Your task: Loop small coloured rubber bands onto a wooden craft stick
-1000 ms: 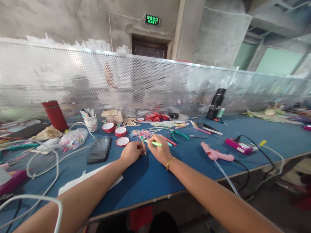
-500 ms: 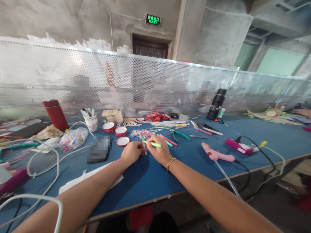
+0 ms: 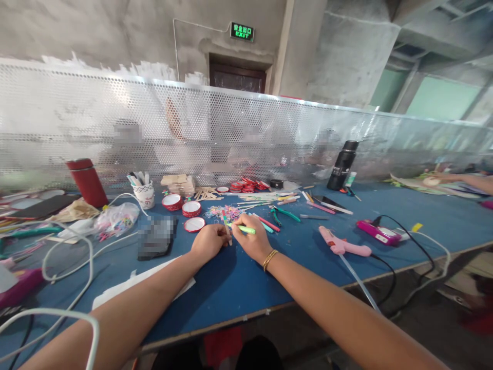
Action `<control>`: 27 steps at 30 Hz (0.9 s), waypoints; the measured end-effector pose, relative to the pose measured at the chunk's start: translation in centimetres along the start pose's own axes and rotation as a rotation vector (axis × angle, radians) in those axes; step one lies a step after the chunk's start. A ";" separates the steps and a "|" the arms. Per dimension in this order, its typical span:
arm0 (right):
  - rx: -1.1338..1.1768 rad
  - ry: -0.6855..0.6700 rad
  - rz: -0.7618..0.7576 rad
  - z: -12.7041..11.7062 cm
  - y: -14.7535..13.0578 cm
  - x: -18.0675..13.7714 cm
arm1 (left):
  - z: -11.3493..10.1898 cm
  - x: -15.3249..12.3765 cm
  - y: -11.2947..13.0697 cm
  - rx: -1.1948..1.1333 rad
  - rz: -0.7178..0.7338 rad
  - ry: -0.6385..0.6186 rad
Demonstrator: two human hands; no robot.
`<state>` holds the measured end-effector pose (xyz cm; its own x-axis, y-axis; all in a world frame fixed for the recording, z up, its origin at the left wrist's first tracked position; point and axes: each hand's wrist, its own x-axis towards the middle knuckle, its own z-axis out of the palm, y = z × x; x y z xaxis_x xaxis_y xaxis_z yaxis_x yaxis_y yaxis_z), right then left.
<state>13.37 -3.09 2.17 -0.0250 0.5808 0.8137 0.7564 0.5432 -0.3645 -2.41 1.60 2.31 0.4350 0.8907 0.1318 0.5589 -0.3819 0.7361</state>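
My left hand (image 3: 209, 241) rests on the blue table (image 3: 239, 282) with its fingers closed on a coloured craft stick (image 3: 226, 224) that points away from me. My right hand (image 3: 252, 240), a gold bracelet on its wrist, is closed on a light green marker (image 3: 243, 228) whose tip meets the stick. The two hands touch at the fingertips. Just beyond them lies a heap of small coloured rubber bands (image 3: 225, 211).
Red-rimmed lids (image 3: 191, 208), a cup of pens (image 3: 144, 194), a red flask (image 3: 87, 181), a dark phone (image 3: 156, 236), white cables (image 3: 69, 267), green pliers (image 3: 283, 212), a pink glue gun (image 3: 341, 245), a black bottle (image 3: 342, 164). A perforated metal screen (image 3: 246, 133) stands behind; another person's arm (image 3: 470, 180) reaches in far right.
My hands have barely moved; the marker still sits at the stick. At the far right another person's arm has come into view over the table.
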 end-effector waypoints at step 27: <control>-0.006 0.011 -0.004 0.0 0.0 0.0 | 0.1 0.1 -0.1 -0.014 0.014 0.010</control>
<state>13.43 -3.10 2.15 -0.0215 0.5719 0.8200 0.7603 0.5420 -0.3581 -2.36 1.67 2.14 0.4357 0.8877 0.1486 0.5430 -0.3909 0.7432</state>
